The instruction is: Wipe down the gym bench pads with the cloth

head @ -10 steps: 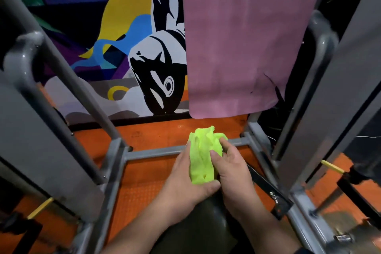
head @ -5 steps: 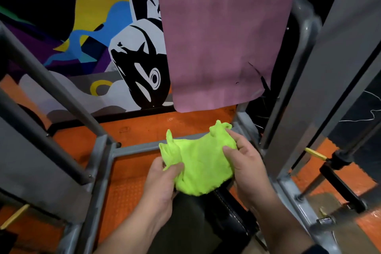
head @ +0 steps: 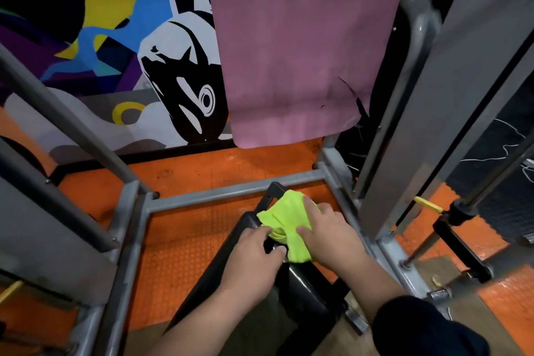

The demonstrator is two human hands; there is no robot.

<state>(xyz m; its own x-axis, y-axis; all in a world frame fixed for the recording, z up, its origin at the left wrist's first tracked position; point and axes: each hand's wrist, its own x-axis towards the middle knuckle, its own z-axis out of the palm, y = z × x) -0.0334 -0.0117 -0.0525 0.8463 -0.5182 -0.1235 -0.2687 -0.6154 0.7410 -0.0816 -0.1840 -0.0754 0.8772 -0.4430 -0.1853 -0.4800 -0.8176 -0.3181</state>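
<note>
Head view, right hand pressing neon cloth onto black bench pad; left hand apparently pinching its edge

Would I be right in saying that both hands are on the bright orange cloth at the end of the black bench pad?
Not quite: the cloth is bright yellow-green, not orange; the orange is the floor. The head view shows this. Both the left hand and the right hand are on it, at the end of the black bench pad.
</note>
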